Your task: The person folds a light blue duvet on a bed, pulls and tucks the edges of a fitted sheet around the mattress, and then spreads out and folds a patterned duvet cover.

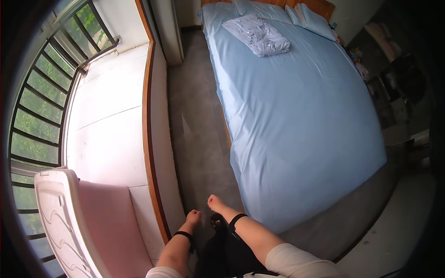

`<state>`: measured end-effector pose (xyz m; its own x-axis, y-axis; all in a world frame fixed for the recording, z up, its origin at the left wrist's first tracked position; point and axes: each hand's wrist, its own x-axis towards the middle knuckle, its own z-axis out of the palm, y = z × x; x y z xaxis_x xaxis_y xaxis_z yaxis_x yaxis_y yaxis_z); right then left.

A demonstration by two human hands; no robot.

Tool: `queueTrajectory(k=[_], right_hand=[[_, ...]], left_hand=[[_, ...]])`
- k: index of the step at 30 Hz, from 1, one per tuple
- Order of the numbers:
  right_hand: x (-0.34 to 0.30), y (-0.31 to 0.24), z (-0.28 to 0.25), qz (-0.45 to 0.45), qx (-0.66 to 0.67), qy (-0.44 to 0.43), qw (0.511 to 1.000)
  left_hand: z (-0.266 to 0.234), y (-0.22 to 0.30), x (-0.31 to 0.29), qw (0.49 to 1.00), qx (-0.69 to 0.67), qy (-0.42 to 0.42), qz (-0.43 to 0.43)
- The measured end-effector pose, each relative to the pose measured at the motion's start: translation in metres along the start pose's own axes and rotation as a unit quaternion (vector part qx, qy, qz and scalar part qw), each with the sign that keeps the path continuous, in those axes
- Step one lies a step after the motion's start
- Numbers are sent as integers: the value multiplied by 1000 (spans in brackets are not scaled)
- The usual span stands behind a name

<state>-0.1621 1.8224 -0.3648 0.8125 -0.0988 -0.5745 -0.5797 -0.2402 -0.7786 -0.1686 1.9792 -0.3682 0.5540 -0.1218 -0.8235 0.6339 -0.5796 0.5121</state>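
Note:
My left hand (193,216) hangs low over the strip of floor between the window ledge and the bed, its fingers curled closed. Just beyond it and to the right is my right hand (215,203), also in a loose fist near the side of the bed. I see nothing in either hand, and they do not touch each other. A bed with a smooth light blue sheet (296,120) fills the middle and right. On its far part lies a rumpled, folded pale bedcover (257,36), well out of reach of both hands.
Blue pillows (313,21) rest against the wooden headboard (320,7). To the left runs a white window ledge (111,111) with a wooden edge, beside dark window bars (39,111). A pink lidded storage bin (109,222) stands on it at the near left. Grey floor (197,125) runs along the bed.

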Motion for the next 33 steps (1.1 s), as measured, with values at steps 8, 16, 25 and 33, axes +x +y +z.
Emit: queueTrajectory(k=[8,16,25,33], right_hand=[[43,-63,-149,11,-269,432,861],[94,-26,-136,71,-159,161,972],[190,-125,-162,70,-153,23,985],[337,-186,-180,24,-82,101,991]], left_hand=[[-43,55,20,998,25,-14,-51],[-55,171,89,986,115,-58,-103],[-102,354,178,997,-5,-47,61],[-158,417,260,994,-53,-95,-1]])
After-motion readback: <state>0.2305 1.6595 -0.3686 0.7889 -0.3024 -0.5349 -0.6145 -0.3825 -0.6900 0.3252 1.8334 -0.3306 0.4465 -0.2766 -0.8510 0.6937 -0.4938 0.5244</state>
